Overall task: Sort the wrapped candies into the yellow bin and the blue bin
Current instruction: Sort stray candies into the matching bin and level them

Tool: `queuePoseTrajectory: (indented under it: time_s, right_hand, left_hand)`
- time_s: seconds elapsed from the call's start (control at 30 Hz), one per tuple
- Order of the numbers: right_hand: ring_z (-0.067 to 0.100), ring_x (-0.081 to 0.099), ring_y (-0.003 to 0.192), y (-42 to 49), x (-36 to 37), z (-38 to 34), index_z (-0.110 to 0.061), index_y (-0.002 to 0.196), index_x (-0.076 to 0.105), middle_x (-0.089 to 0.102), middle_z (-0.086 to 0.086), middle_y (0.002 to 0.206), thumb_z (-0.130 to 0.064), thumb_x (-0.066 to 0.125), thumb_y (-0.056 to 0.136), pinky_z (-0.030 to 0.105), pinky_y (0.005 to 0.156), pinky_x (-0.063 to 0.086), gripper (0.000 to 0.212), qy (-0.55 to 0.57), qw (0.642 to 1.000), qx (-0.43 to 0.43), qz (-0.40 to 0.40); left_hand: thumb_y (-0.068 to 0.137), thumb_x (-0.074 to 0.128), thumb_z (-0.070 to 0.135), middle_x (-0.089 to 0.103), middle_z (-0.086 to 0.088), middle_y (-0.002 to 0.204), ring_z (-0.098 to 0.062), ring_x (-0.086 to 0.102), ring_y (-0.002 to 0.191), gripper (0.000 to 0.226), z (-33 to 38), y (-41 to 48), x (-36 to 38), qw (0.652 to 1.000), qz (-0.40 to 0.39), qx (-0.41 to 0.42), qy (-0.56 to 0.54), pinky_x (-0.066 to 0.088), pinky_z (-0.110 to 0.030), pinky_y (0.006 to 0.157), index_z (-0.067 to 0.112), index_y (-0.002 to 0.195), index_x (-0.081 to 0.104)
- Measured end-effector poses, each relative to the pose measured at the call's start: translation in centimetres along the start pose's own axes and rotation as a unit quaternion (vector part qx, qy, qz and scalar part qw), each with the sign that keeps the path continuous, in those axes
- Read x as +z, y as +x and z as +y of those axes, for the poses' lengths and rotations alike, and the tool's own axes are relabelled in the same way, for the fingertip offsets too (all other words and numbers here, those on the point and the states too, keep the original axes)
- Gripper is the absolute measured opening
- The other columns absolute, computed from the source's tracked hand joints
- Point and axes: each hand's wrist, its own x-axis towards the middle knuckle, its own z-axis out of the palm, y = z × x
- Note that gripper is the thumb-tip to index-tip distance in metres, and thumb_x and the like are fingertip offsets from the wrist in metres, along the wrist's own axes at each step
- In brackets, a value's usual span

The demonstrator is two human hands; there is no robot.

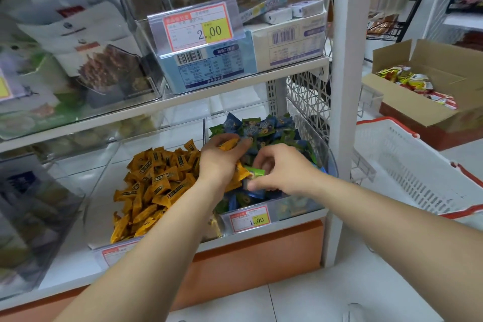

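Left hand (222,159): reaches across the divider into the right-hand bin, fingers curled round a small bunch of yellow-wrapped candies; one wrapper sticks out above the knuckles and another below the palm.
Right hand (279,167): low in the same bin, just beside the left hand, thumb and fingertips pinching a bright green candy (256,172).
Yellow bin (104,198): clear plastic bin on the lower shelf, left of the divider; it holds a loose heap of yellow candies (154,180) piled toward its right side, with bare bin floor showing on the left.
Blue bin (328,157): clear bin just to the right of the yellow one, against the white shelf post (345,86); it is filled with blue and green candies (264,128), heaped higher at the back.
Lower price tag (249,218): red-and-yellow card on the front of the blue bin, reading 1.00.
Second lower tag (117,252): on the front of the yellow bin, partly hidden by the left forearm.
Upper price tag (198,27): on the clear bin one shelf up, reading 2.00; behind it stand pale blue and white boxes (206,68) with barcodes.
White basket (407,164): plastic, red-trimmed, on the floor right of the shelf post.
Cardboard box (407,107): open, behind the basket, holding red and yellow packets (415,83).
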Motion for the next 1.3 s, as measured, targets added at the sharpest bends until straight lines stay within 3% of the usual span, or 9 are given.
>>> queuePoseTrajectory:
  time_s: [0.1, 0.2, 0.27, 0.4, 0.57, 0.77, 0.93, 1.1, 1.3]
  right_hand:
    - [0.013, 0.065, 0.083, -0.3, -1.4, 1.0, -0.027, 0.099, 0.066, 0.068, -0.009, 0.09, -0.042, 0.082, 0.076, 0.028, 0.069, 0.053, 0.031, -0.112, 0.994, -0.002, 0.001]
    - [0.028, 0.059, 0.108, -0.5, -1.5, 1.0, -0.026, 0.125, 0.062, 0.062, 0.003, 0.117, -0.038, 0.063, 0.09, 0.041, 0.083, 0.054, 0.037, -0.285, 0.955, -0.026, 0.071]
    - [0.028, 0.056, 0.109, -0.5, -1.0, 0.1, -0.024, 0.124, 0.063, 0.061, 0.005, 0.117, -0.034, 0.057, 0.091, 0.044, 0.086, 0.053, 0.035, -0.284, 0.951, -0.072, 0.097]
    - [0.015, 0.062, 0.101, -0.9, 0.6, -0.6, -0.024, 0.116, 0.068, 0.069, -0.003, 0.116, -0.034, 0.051, 0.097, 0.036, 0.09, 0.052, 0.028, -0.181, 0.973, -0.046, -0.134]
    - [0.02, 0.056, 0.117, -0.7, 1.3, -0.5, -0.026, 0.125, 0.065, 0.06, -0.003, 0.135, -0.044, 0.044, 0.092, 0.043, 0.102, 0.046, 0.043, -0.227, 0.936, 0.015, -0.267]
    - [0.018, 0.058, 0.081, -0.3, 3.2, -0.2, -0.03, 0.092, 0.063, 0.059, -0.004, 0.098, -0.045, 0.057, 0.072, 0.039, 0.069, 0.051, 0.026, -0.27, 0.919, -0.046, -0.284]
    - [0.011, 0.064, 0.083, -0.5, 1.6, 0.1, -0.025, 0.107, 0.071, 0.071, -0.007, 0.094, -0.049, 0.064, 0.086, 0.035, 0.074, 0.053, 0.033, -0.145, 0.963, -0.05, -0.221]
    - [0.016, 0.064, 0.076, -0.8, -1.0, 1.2, -0.028, 0.092, 0.068, 0.069, -0.008, 0.082, -0.046, 0.061, 0.092, 0.034, 0.066, 0.052, 0.02, -0.185, 0.98, -0.045, -0.06]
    - [0.036, 0.064, 0.092, -0.7, -2.1, 3.4, -0.023, 0.11, 0.065, 0.069, 0.009, 0.095, -0.035, 0.053, 0.096, 0.042, 0.073, 0.055, 0.022, -0.265, 0.96, 0.002, 0.087]
  left_hand:
    - [0.076, 0.084, 0.034, 0.071, 0.001, 0.084, -0.009, 0.065, 0.062, 0.024, 1.3, 0.2, -2.3, 0.993, -0.01, 0.084, 0.076, 0.053, -0.026, 0.056, 0.029, 0.095, 0.069]
    - [0.072, 0.081, 0.052, 0.065, 0.023, 0.089, 0.006, 0.061, 0.072, 0.028, 1.8, 1.1, -6.3, 0.953, -0.006, 0.153, 0.26, 0.042, -0.014, 0.052, 0.038, 0.091, 0.065]
    - [0.07, 0.079, 0.058, 0.068, 0.015, 0.098, 0.001, 0.059, 0.076, 0.038, 1.1, 1.8, -9.4, 0.923, -0.014, 0.125, 0.364, 0.041, -0.017, 0.054, 0.037, 0.098, 0.064]
    - [0.07, 0.071, 0.071, 0.067, -0.007, 0.12, -0.023, 0.062, 0.101, 0.08, -0.8, 1.2, -12.8, 0.843, -0.097, -0.004, 0.53, 0.054, -0.035, 0.082, 0.023, 0.131, 0.056]
    - [0.074, 0.051, 0.071, 0.061, 0.007, 0.116, -0.015, 0.058, 0.106, 0.06, -1.8, -2.8, -10.5, 0.841, -0.054, 0.2, 0.5, 0.048, -0.028, 0.08, 0.033, 0.118, 0.064]
    - [0.079, 0.07, 0.048, 0.053, -0.002, 0.14, -0.022, 0.04, 0.136, 0.044, -3.0, -4.6, -9.0, 0.745, -0.127, 0.358, 0.548, 0.046, -0.043, 0.104, 0.025, 0.116, 0.07]
    - [0.086, 0.059, 0.053, 0.063, 0.01, 0.124, -0.015, 0.043, 0.132, 0.038, -3.0, -4.0, -8.5, 0.748, -0.133, 0.334, 0.558, 0.048, -0.04, 0.099, 0.03, 0.113, 0.071]
    - [0.088, 0.062, 0.035, 0.069, 0.003, 0.103, -0.02, 0.06, 0.099, 0.024, -1.0, -3.8, -6.3, 0.747, -0.103, 0.357, 0.551, 0.054, -0.037, 0.077, 0.022, 0.106, 0.073]
    - [0.088, 0.065, 0.03, 0.066, -0.009, 0.11, -0.027, 0.062, 0.101, 0.035, -0.3, -0.8, 1.6, 0.86, -0.201, 0.145, 0.446, 0.054, -0.038, 0.085, 0.012, 0.117, 0.061]
